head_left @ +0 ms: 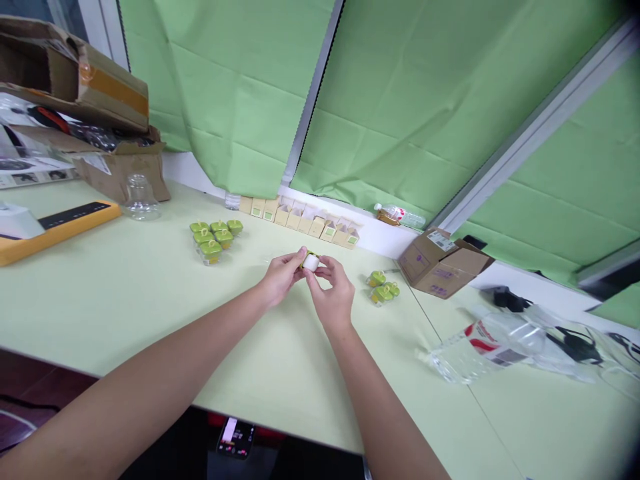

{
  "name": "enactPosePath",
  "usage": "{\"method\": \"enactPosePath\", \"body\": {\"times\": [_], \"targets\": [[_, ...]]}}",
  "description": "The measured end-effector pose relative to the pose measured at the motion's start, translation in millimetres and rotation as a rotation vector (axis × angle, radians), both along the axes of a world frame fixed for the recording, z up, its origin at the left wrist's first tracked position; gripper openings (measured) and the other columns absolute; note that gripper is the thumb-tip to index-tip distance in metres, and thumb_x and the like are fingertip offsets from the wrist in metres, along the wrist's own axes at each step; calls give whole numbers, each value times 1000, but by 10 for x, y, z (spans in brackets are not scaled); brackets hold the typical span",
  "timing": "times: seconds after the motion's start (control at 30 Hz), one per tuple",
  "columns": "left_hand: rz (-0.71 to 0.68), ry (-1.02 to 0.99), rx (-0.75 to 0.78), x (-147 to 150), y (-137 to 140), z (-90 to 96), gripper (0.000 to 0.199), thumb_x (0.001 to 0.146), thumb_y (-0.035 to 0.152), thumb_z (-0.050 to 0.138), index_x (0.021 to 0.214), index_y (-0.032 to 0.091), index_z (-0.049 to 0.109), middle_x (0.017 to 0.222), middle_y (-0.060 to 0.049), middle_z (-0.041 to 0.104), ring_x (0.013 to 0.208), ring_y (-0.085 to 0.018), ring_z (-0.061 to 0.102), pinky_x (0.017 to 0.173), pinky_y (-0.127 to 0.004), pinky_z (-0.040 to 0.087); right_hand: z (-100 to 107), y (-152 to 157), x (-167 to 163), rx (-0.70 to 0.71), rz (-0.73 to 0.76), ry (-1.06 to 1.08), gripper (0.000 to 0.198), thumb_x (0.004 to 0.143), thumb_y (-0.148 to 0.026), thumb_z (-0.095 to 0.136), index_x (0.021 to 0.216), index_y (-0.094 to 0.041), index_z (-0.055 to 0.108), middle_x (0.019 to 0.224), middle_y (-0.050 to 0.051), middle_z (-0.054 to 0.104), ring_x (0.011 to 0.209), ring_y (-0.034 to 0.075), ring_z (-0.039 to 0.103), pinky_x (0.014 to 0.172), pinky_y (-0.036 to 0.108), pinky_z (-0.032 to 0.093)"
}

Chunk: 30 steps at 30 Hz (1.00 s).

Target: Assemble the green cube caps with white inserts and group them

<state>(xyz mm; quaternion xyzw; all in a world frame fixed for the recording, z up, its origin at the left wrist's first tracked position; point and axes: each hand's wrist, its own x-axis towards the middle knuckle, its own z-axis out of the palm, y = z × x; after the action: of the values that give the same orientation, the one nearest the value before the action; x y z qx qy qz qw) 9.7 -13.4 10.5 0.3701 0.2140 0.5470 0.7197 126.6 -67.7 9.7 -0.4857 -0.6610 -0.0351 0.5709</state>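
As the left hand (281,277) pinches its left edge, a small white-and-green piece (311,262) sits between the fingers of both hands above the worktop (280,373); the right hand (334,293) grips it too, thumb at the near edge, other fingers to the right.

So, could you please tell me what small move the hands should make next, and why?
I would probably keep the left hand steady and gently tilt the white piece with the right hand. Both hands already hold it, and a green edge shows beside it, but how the two fit together is too small to tell, so a slight tilt might reveal that.
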Motion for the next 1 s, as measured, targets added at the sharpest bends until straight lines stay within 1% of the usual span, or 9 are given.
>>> {"method": "enactPosePath", "body": {"times": [0.13,0.3,0.4,0.5,0.57,0.7,0.77,0.93,1.0], "targets": [[-27,7,-8,3,-9,-5,45,73,50,77,88,9,72,88,-10,72,83,-18,66,84,-33,51,29,2,15,22,-9,-71,26,85,-24,66,111,-23,62,105,6,66,85,17,65,82,34,59],[-38,13,11,-2,-19,7,44,76,50,75,88,8,72,90,-11,72,84,-18,67,83,-33,52,27,-5,15,8,2,-79,24,85,-20,62,109,-24,61,106,6,63,89,18,62,84,35,57],[-12,20,-22,-6,-20,9,42,75,50,76,87,9,72,88,-9,72,82,-17,66,83,-32,52,40,10,-7,-67,75,83,34,81,-28,69,113,-23,58,112,7,61,88,17,63,84,36,57],[-42,12,-19,-12,-8,0,40,76,48,76,87,10,71,90,-9,72,85,-17,67,88,-33,52,49,58,17,-204,179,372,49,76,-38,75,117,-22,52,111,8,61,85,16,64,79,35,58],[-54,4,-22,-22,9,-3,38,77,47,75,88,10,71,92,-9,73,86,-17,67,90,-33,53,38,98,90,-298,217,468,51,73,-41,76,115,-22,52,109,8,61,84,17,64,76,34,57],[-19,-9,-68,-51,45,13,40,80,48,72,92,10,70,97,-12,73,87,-16,68,87,-32,55,-8,152,296,-428,-29,424,44,72,-41,73,108,-20,58,106,8,64,77,17,63,72,36,54],[-21,-3,-82,-57,53,18,41,81,49,71,93,10,70,98,-13,72,87,-16,68,85,-31,56,-12,156,342,-458,-88,419,41,74,-44,69,107,-20,59,105,8,65,78,18,62,72,36,53],[-70,42,-79,-42,50,-13,39,80,47,73,90,10,71,95,-11,73,80,-14,67,80,-26,57,0,145,280,-413,183,446,51,76,-51,69,117,-21,58,115,10,63,94,20,63,73,33,55],[-66,75,-91,-47,48,-18,39,78,48,74,89,10,71,93,-11,73,78,-14,67,76,-26,57,-26,156,300,-444,142,395,53,73,-49,72,116,-21,58,113,10,64,91,20,64,71,33,54]]}}
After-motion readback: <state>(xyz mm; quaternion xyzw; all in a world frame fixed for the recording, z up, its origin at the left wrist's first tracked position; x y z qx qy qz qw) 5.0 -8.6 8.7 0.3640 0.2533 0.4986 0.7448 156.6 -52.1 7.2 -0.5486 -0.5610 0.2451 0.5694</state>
